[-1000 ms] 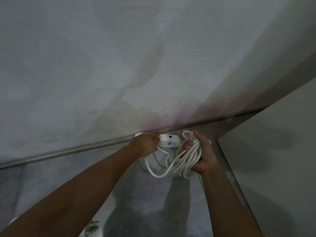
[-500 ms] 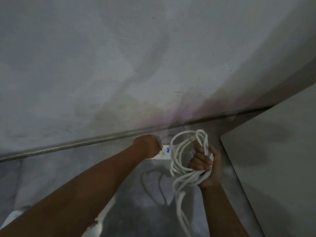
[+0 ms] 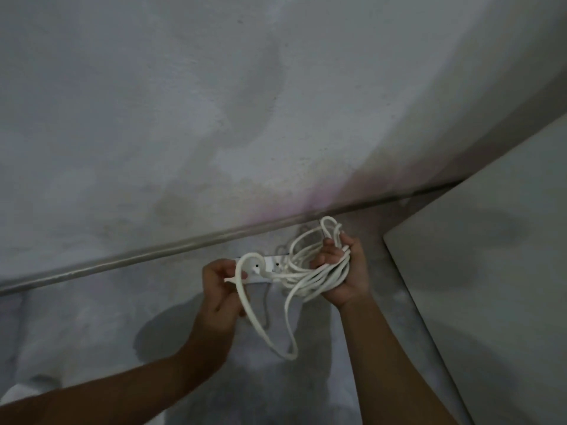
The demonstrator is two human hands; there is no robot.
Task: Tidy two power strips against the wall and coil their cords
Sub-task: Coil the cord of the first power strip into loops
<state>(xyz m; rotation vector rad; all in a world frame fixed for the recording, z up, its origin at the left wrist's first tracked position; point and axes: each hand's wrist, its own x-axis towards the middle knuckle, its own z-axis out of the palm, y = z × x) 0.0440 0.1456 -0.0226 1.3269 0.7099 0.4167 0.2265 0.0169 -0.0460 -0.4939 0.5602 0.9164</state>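
A white power strip (image 3: 266, 269) is held above the grey floor, a little in front of the wall's base. My left hand (image 3: 221, 286) grips its left end together with a loop of its white cord. My right hand (image 3: 343, 274) is closed around the coiled white cord (image 3: 310, 271), whose loops stick up past my fingers. One long loop of cord (image 3: 270, 326) hangs down between my hands. Only one power strip is clearly in view.
A stained grey wall (image 3: 245, 118) fills the top, with a metal strip (image 3: 153, 253) along its base. A pale flat panel (image 3: 491, 271) stands at the right, close to my right arm. A white thing (image 3: 18, 391) shows at the lower left edge.
Both hands have pulled back from the wall toward me and lifted the strip. My left hand has shifted its grip and now also holds a cord loop. A long loop now hangs down.
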